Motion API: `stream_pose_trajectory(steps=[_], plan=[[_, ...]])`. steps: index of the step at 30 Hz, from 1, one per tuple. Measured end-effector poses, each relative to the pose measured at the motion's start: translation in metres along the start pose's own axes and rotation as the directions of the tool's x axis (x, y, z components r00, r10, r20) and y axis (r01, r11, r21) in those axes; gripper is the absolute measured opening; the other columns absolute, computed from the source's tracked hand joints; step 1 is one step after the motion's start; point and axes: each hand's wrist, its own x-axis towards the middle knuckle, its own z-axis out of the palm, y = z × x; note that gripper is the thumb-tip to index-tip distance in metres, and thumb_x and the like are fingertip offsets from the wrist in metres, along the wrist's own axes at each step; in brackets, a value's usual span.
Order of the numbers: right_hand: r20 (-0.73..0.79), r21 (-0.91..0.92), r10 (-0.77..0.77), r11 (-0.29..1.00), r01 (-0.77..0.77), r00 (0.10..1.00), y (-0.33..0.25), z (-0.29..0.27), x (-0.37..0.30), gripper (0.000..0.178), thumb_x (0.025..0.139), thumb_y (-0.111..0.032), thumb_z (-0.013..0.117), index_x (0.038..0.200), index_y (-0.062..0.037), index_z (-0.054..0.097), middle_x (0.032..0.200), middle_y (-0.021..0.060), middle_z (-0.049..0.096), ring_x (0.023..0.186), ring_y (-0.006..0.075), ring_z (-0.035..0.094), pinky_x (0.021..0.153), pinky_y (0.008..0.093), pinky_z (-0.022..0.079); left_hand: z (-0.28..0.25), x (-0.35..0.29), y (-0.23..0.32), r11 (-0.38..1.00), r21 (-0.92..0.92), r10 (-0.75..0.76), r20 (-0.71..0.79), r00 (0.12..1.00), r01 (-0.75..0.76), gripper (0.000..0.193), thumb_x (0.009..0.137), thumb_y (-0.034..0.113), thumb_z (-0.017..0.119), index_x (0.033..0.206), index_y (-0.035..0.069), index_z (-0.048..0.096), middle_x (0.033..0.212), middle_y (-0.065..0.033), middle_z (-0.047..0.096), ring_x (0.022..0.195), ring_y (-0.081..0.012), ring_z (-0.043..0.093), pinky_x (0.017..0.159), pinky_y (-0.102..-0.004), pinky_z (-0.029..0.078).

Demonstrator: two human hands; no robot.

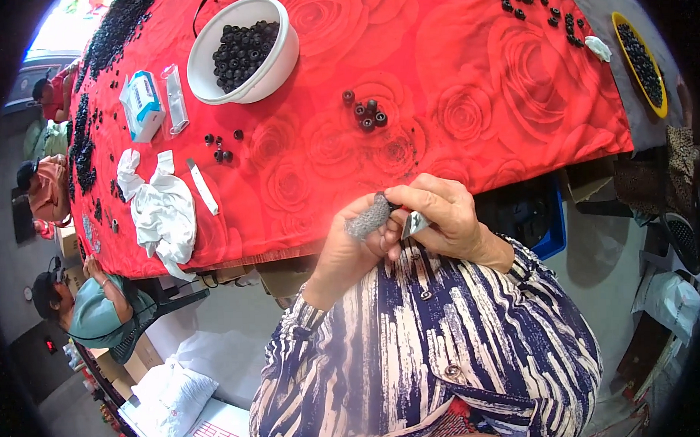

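Just past the table's near edge, both of my hands meet in front of my chest. My left hand (352, 245) is closed, with a grey fabric sleeve (370, 218) that looks fitted over one finger. At that finger's tip, pinched between the hands, is a small black part (380, 200), mostly hidden. My right hand (446, 219) is closed round a small blade-like tool (415, 225) with a flat shiny metal face and a bit of red; the rest is covered by the fingers. Beyond the hands lies a small group of black ring-shaped parts (368, 120).
A white bowl (284, 55) of black parts stands on the red rose-patterned cloth (318, 185). To the left lie a white cloth glove (163, 209), a thin knife (203, 187) and a blue-white box (142, 106). A yellow-rimmed tray (658, 112) sits far right. Several people sit at left.
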Motion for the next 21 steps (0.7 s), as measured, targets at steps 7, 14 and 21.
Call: stream_pose_trajectory(steps=[7, 14, 21], plan=[[-0.112, -0.082, -0.169, 0.984, 0.16, 0.979, 0.006, 0.006, 0.001, 0.03, 0.068, 0.001, 0.071, 0.095, 0.0026, 0.061, 0.065, 0.0085, 0.056, 0.052, 0.0207, 0.057, 0.046, 0.0305, 0.043, -0.005, 0.001, -0.001, 0.972, -0.211, -0.076, 0.116, 0.99, 0.099, 0.022, 0.096, 0.024, 0.044, 0.099, 0.006, 0.054, 0.076, 0.0007, 0.056, 0.066, -0.0084, 0.057, 0.052, -0.024, 0.05], [-0.148, 0.007, 0.016, 1.0, -0.015, 0.989, 0.002, 0.007, -0.003, 0.023, 0.072, 0.001, 0.07, 0.092, 0.0005, 0.06, 0.067, 0.0075, 0.056, 0.053, 0.0169, 0.054, 0.047, 0.0275, 0.041, 0.0, 0.002, -0.001, 0.997, -0.031, 0.065, 0.033, 0.997, -0.064, 0.019, 0.094, 0.017, 0.049, 0.104, 0.002, 0.054, 0.081, -0.0023, 0.058, 0.068, -0.0094, 0.057, 0.055, -0.0238, 0.05], [-0.04, 0.21, 0.334, 0.924, -0.319, 0.942, -0.016, 0.006, 0.003, 0.018, 0.081, -0.004, 0.065, 0.097, 0.0019, 0.059, 0.075, 0.0047, 0.056, 0.06, 0.0084, 0.05, 0.052, 0.0218, 0.038, 0.012, -0.007, -0.006, 0.799, 0.469, 0.472, -0.103, 0.875, -0.376, 0.028, 0.083, -0.001, 0.063, 0.109, -0.004, 0.054, 0.095, -0.0086, 0.061, 0.076, -0.0093, 0.058, 0.065, -0.0205, 0.049]])
